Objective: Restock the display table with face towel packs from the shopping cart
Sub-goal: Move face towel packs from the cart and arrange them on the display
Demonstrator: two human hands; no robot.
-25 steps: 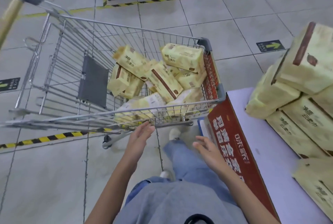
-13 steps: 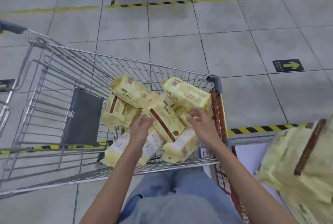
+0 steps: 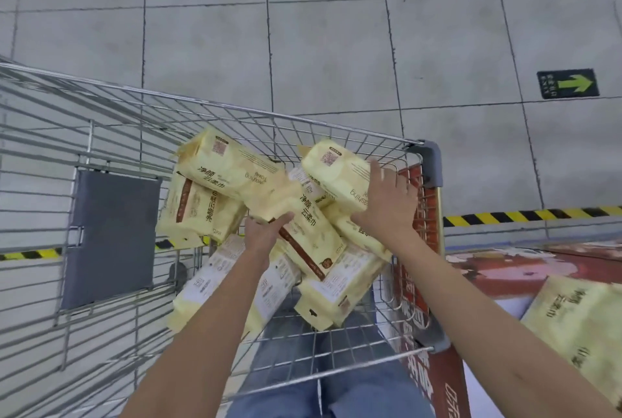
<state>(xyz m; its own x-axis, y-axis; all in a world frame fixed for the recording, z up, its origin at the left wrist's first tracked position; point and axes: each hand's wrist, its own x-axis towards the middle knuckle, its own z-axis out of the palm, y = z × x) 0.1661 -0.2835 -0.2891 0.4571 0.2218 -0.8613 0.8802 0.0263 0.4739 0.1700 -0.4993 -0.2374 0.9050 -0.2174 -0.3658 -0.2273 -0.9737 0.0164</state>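
Observation:
Several yellow face towel packs lie heaped in the wire shopping cart [image 3: 215, 102]. My left hand [image 3: 266, 230] grips the left edge of the middle pack with a brown stripe [image 3: 308, 232]. My right hand [image 3: 388, 203] clasps the right end of the top pack [image 3: 336, 172] by the cart's front corner. At the right edge is the display table [image 3: 434, 387] with its red printed side. A blurred yellow pack [image 3: 579, 326] lies on it.
A grey flap [image 3: 111, 235] hangs inside the cart on the left. Black and yellow hazard tape [image 3: 531, 215] runs across the grey tiled floor. A green arrow floor sign [image 3: 568, 83] is at the upper right. My legs stand against the cart's near side.
My view has tilted further down over the cart. Both hands have reached deeper among the packs: the left onto the striped pack's edge, the right up onto the top pack's end.

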